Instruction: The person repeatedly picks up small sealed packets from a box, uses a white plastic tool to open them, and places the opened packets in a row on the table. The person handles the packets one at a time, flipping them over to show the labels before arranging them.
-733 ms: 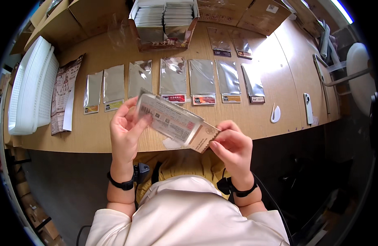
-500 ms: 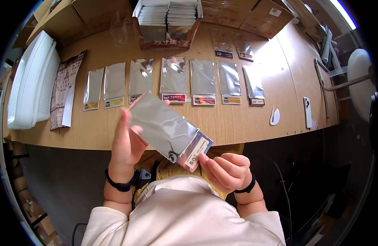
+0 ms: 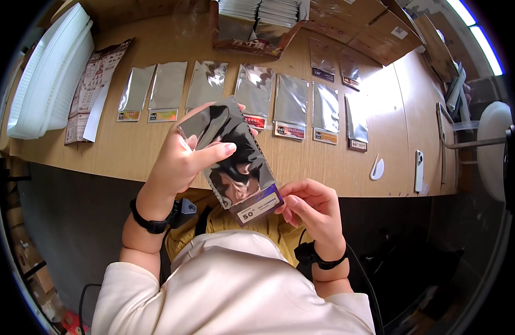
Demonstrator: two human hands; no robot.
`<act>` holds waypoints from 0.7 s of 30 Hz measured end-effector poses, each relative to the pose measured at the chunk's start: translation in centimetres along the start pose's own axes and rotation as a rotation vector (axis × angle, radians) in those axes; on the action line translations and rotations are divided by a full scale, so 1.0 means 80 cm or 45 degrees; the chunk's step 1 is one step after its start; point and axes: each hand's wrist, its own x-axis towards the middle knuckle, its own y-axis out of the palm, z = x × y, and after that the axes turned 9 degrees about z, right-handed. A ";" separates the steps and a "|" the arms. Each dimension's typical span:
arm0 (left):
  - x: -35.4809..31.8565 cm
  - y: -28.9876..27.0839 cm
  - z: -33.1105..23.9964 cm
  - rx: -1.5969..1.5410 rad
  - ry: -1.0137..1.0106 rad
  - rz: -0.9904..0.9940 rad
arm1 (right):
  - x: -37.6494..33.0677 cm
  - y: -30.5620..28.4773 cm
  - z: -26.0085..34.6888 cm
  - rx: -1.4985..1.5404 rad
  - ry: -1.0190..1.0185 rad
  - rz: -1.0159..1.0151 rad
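Note:
Over the table's near edge my left hand (image 3: 185,153) grips a shiny silver foil packet (image 3: 243,162), its thumb lying flat across the foil and its fingertips showing at the far side. A purple label strip (image 3: 258,205) with a pale panel forms the packet's lower end. My right hand (image 3: 316,212) is closed at the right-hand edge of that strip, thumb and fingers pinching its corner. Beyond my hands, similar foil packets with coloured label strips lie in a row, among them one with a red strip (image 3: 254,92) and one with an orange strip (image 3: 325,111).
An open carton (image 3: 257,46) full of packets stands at the back. White plastic baskets (image 3: 51,78) are stacked at the left beside a folded printed sheet (image 3: 95,92). To the right lie a small white tool (image 3: 377,168) and a phone (image 3: 419,171). Cardboard boxes (image 3: 380,33) line the back.
The packet has turned more upright and its foil face now looks dark. My left thumb has come across it, and my right hand has shifted to the strip's right edge. The view has shifted slightly.

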 end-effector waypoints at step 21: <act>-0.003 0.013 0.013 -0.123 -0.061 -0.040 | 0.007 -0.005 -0.016 0.097 -0.217 -0.233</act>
